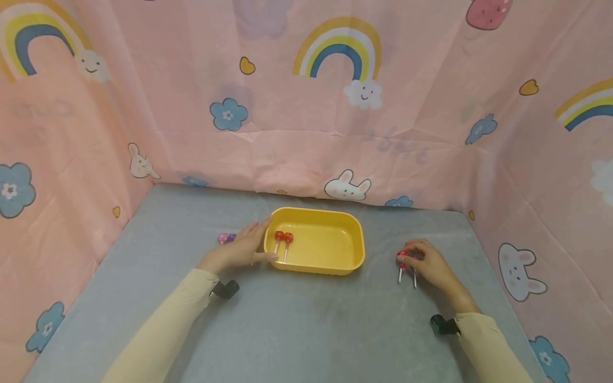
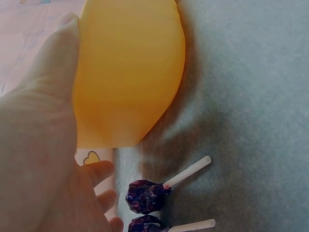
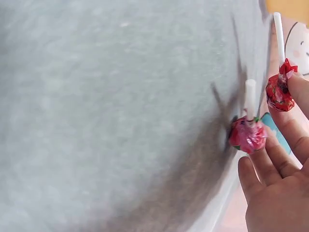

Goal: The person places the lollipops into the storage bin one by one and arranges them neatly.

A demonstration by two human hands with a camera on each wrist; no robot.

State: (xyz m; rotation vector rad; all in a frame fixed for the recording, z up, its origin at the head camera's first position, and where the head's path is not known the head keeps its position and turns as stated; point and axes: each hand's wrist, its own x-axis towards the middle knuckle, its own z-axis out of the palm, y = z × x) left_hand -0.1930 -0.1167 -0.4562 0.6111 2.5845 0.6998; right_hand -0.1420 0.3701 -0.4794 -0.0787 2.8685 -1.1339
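Observation:
A yellow plastic tray (image 1: pixel 335 269) holds two red lollipops (image 1: pixel 288 238) at its left end. My left hand (image 1: pixel 246 246) rests on the tray's left side, fingers extended toward the back corner and thumb along the front. Just left of that hand lie lollipops in pink (image 1: pixel 223 238) and purple wrappers (image 2: pixel 147 197), partly hidden by it in the head view. To the right of the tray, my right hand (image 1: pixel 428 263) pinches a red-wrapped lollipop (image 3: pixel 280 89) between thumb and fingers. A pink-wrapped lollipop (image 3: pixel 249 135) sits against the other fingertips of this hand, its white stick (image 1: pixel 415 280) pointing toward me.
A grey cloth (image 1: pixel 306 324) covers the table under everything. Pink patterned curtains (image 1: pixel 268 159) enclose the back and both sides. Dark wrist cameras (image 1: pixel 226 289) stick out from both cuffs.

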